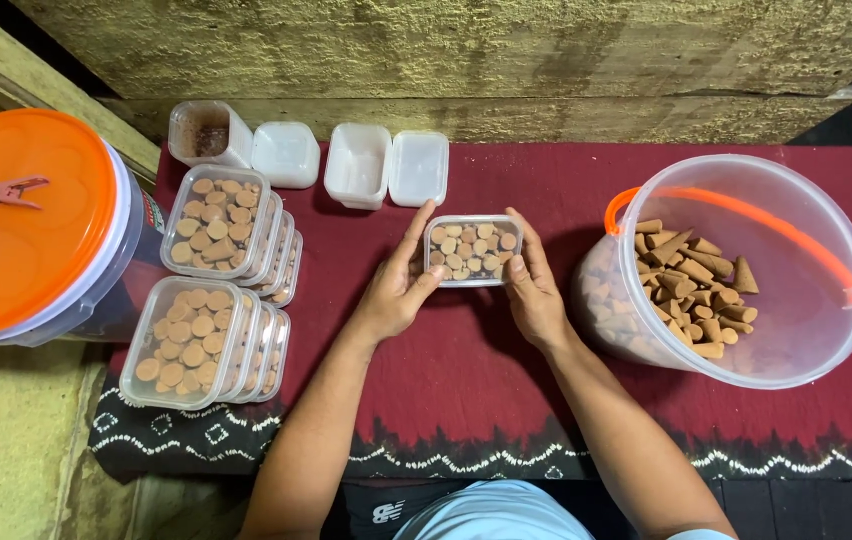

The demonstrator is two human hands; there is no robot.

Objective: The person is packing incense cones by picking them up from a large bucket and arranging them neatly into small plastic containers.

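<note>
Two hands around one small box of cones

Both hands frame a small clear plastic box [473, 250] that sits on the dark red cloth [466, 380] covering the bench, near its middle. It is filled with brown incense cones standing on end, and no lid is on it. The left hand [398, 285] cups the box's left end, fingers [418, 232] held together and stretched along its side, thumb touching the near left corner. The right hand [536, 290] mirrors it on the right end, fingers together along that side, thumb at the near right corner. Neither hand pinches a cone.

Just right of the right hand stands a clear bucket [806, 330] with an orange handle, loose cones [696, 290] heaped inside. Behind the box lie two empty boxes [358, 165] with lids beside them. To the left, two stacks of filled boxes [216, 215] rest on the cloth, one row behind the other. Farther left is a bucket with an orange lid [16, 220], a clothes peg [11, 188] lying on top
</note>
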